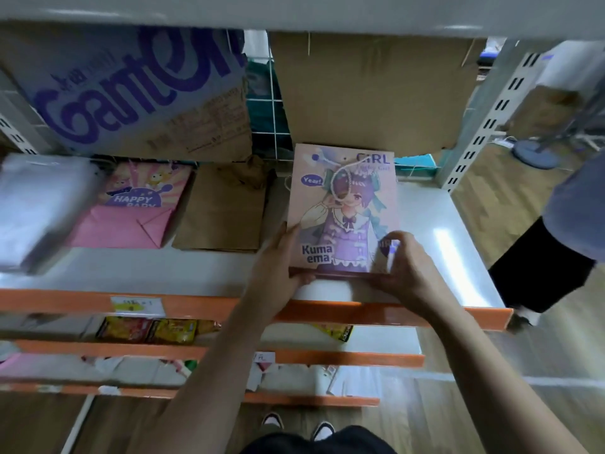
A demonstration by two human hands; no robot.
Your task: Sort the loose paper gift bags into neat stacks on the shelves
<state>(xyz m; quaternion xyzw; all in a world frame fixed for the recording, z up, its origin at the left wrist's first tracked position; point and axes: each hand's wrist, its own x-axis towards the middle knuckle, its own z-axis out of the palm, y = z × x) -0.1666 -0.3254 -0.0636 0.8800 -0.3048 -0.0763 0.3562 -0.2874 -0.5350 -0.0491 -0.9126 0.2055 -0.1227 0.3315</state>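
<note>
A left hand [281, 257] and a right hand [407, 268] clamp their fingers [401, 239] on the near corners of a cartoon-girl gift bag [343, 204] lying flat on the shelf [442, 240] beyond them (brown bags [222, 221] sit left of the fingers); it seems best pushed evenly, edges square.

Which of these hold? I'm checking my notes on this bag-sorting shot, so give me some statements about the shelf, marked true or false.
1. The left hand and the right hand both grip the anime-girl gift bag at its near edge. True.
2. The brown paper bag lies between the pink party gift bag and the anime-girl gift bag. True.
3. The pink party gift bag stands upright. False: it lies flat on the white shelf.
4. The snack packets share that shelf with the bags. False: they lie on the shelf below.
</note>
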